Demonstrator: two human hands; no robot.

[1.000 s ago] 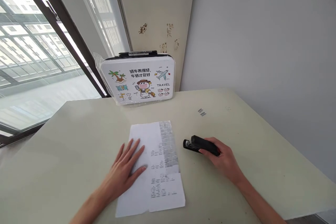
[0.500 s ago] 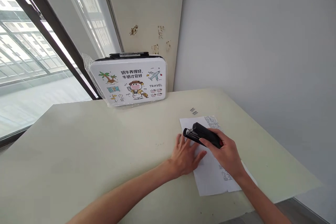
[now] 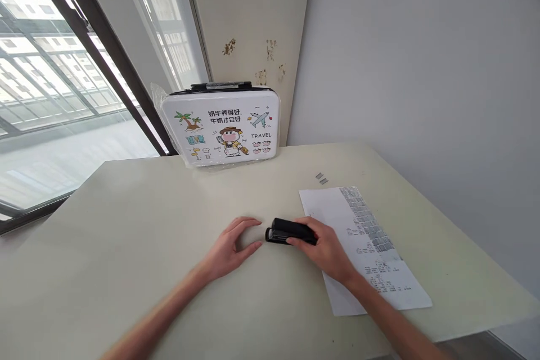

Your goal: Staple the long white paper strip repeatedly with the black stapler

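Observation:
A black stapler [image 3: 291, 231] is gripped around its rear end by my right hand [image 3: 324, 247], which is just left of and partly over the paper. Its front end points left. My left hand [image 3: 232, 248] rests on the table just left of the stapler, thumb and fingers apart in a C shape, holding nothing. The printed white paper [image 3: 337, 292] lies on the right part of the table, partly covered by my right hand and forearm. Two small strips of staples [image 3: 322, 178] lie above the paper.
A white travel case [image 3: 223, 129] with cartoon prints and a black handle stands upright at the back of the pale table [image 3: 169, 202], with clear plastic around it. A window is at the left, and a plain wall [image 3: 400, 67] runs along the right.
My right hand has moved left with the stapler, off most of the paper. My left hand has left the paper and moved left onto the table. The view has shifted slightly.

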